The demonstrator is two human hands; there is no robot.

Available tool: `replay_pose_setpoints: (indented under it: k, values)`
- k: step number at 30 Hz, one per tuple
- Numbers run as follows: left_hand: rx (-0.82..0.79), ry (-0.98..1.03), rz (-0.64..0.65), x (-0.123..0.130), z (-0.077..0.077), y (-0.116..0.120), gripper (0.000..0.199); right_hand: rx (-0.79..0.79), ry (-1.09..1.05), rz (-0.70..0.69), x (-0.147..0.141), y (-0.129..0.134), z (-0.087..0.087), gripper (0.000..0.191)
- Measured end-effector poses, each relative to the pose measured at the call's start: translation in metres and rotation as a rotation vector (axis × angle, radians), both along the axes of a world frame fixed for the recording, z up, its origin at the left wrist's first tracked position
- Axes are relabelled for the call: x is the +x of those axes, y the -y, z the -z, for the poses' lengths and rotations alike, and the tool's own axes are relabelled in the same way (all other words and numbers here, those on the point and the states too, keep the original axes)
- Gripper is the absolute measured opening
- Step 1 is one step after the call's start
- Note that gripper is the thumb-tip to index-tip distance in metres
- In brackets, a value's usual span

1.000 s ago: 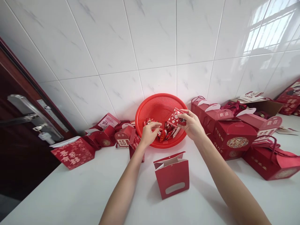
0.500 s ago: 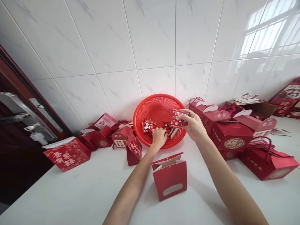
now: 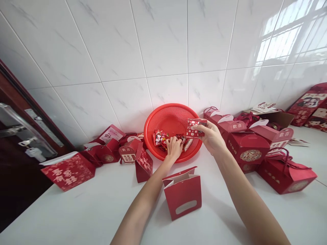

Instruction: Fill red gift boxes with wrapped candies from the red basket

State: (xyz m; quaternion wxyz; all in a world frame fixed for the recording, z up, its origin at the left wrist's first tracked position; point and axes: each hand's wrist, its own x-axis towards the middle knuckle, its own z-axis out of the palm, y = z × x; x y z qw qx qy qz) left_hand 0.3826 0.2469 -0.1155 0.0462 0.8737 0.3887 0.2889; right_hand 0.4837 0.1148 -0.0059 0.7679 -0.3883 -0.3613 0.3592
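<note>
A red plastic basket [image 3: 170,110] leans toward me by the wall, with several wrapped sweets [image 3: 160,137] at its bottom. Among these sweets is my left hand [image 3: 174,148], its fingers bent down and closed; what they grip, if anything, is hidden. Over the basket's right rim, my right hand [image 3: 212,136] pinches a red candy packet [image 3: 192,129] with white dots. Between my forearms a red paper gift box [image 3: 183,196] stands upright with its top open.
Red gift boxes crowd the right side [image 3: 249,151], some with cord handles. More boxes stand at left, including a patterned red box [image 3: 68,171]. Behind is a tiled wall [image 3: 122,98]; at far left, a dark door with a metal handle [image 3: 15,131].
My left hand has shifted slightly among the sweets, its fingers bent further. The right hand still holds the packet in nearly the same place. The whole view has shifted a little.
</note>
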Motion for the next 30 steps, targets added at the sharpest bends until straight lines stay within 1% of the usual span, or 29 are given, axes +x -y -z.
replay_pose_setpoints:
  k: [4, 8, 10, 12, 13, 14, 16, 18, 20, 22, 24, 27, 30]
  values:
    - [-0.035, 0.134, 0.03, -0.004, -0.011, -0.003, 0.012, 0.021, -0.015, 0.02, 0.008, 0.0, 0.001, 0.026]
    - [-0.082, 0.296, 0.074, -0.019, -0.031, 0.0, 0.019, 0.041, -0.028, -0.009, 0.014, 0.0, 0.002, 0.025]
    - [-0.153, 0.423, 0.154, -0.033, -0.044, 0.006, 0.022, 0.042, -0.02, -0.038, 0.014, 0.002, 0.0, 0.025]
    - [-0.198, 0.541, 0.282, -0.049, -0.057, 0.015, 0.024, 0.039, -0.009, -0.076, 0.011, 0.006, -0.004, 0.025]
    - [-0.176, 0.572, 0.347, -0.058, -0.064, 0.021, 0.024, 0.037, -0.002, -0.102, 0.009, 0.009, -0.006, 0.024]
    - [-0.114, 0.584, 0.402, -0.066, -0.07, 0.026, 0.023, 0.03, 0.005, -0.134, 0.008, 0.012, -0.008, 0.024]
    - [0.079, 0.564, 0.485, -0.082, -0.081, 0.038, 0.016, 0.0, 0.018, -0.203, 0.005, 0.02, -0.013, 0.024]
    - [0.265, 0.519, 0.527, -0.095, -0.088, 0.049, 0.011, -0.032, 0.023, -0.263, 0.003, 0.026, -0.016, 0.026]
    - [0.368, 0.504, 0.538, -0.105, -0.092, 0.059, 0.013, -0.046, 0.025, -0.301, 0.0, 0.032, -0.018, 0.03]
    - [0.393, 0.515, 0.545, -0.11, -0.093, 0.069, 0.017, -0.038, 0.056, -0.326, -0.004, 0.036, -0.018, 0.032]
    - [0.383, 0.532, 0.557, -0.113, -0.092, 0.077, 0.019, -0.028, 0.122, -0.361, -0.011, 0.038, -0.017, 0.031]
    - [0.315, 0.577, 0.602, -0.114, -0.092, 0.088, 0.024, -0.029, 0.211, -0.411, -0.021, 0.039, -0.016, 0.028]
    - [0.156, 0.614, 0.653, -0.116, -0.091, 0.098, 0.034, -0.028, 0.258, -0.376, -0.029, 0.041, -0.015, 0.026]
